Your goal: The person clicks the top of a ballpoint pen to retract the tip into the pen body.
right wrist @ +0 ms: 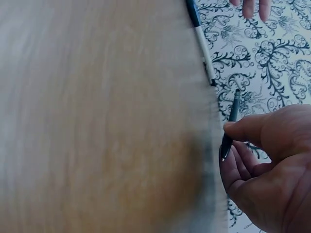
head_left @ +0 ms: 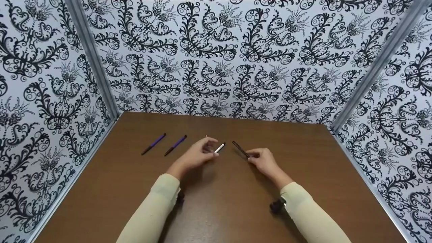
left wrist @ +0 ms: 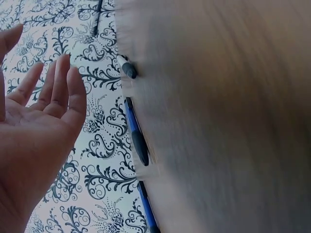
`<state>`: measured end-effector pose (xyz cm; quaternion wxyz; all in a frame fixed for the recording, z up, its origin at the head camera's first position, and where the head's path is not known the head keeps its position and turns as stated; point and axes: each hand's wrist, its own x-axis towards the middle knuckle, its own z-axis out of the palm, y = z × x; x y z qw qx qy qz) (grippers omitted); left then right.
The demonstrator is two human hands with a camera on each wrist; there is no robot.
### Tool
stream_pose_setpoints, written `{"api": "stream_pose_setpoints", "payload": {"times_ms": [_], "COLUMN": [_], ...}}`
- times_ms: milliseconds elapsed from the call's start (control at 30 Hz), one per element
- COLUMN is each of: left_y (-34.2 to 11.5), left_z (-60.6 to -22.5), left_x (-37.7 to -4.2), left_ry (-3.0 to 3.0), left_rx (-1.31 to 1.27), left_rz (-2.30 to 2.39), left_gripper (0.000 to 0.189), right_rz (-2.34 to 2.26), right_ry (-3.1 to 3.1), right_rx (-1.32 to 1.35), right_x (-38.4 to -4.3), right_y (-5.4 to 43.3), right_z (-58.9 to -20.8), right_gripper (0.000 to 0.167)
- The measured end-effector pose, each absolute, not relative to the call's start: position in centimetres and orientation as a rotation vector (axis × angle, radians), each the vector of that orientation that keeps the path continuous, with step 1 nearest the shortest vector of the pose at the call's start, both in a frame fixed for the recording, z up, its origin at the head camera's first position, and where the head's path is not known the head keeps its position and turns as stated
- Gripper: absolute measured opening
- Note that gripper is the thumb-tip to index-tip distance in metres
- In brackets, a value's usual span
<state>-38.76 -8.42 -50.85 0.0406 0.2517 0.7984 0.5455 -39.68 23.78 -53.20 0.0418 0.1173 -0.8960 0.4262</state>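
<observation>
My right hand pinches a slim black pen near its lower end, tilted up to the left; the right wrist view shows this pen between thumb and fingers. A white pen with dark ends lies on the table, its near part behind my left hand. In the left wrist view, that hand has its fingers loosely extended and holds nothing, apart from the white pen. Two purple-blue pens with black grips lie side by side, slanted, to the left of my left hand.
The brown wooden table is bounded at the back and sides by panels with a black-and-white scroll pattern. Grey metal posts stand at the corners. A small black device sits at my right wrist.
</observation>
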Motion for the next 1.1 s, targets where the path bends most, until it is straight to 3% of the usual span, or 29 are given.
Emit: {"api": "stream_pose_setpoints", "payload": {"times_ms": [233, 667, 1100], "left_y": [-7.9, -5.7, -3.4], "left_z": [-50.7, -50.2, -48.8], "left_x": [-38.8, -38.6, -37.9], "left_ry": [2.453, 2.517, 2.469], "left_rx": [0.754, 0.63, 0.653], "left_rz": [1.752, 2.044, 2.255], "left_gripper": [0.038, 0.034, 0.045], "right_rz": [1.335, 1.463, 1.57], "right_ry": [-2.662, -2.487, -2.343], "right_rx": [0.381, 0.455, 0.491], "right_x": [-39.3, -37.9, -36.2], "right_y": [22.9, 21.6, 20.0], "right_z": [-51.5, -49.7, -48.3], "right_gripper": [0.026, 0.026, 0.025]}}
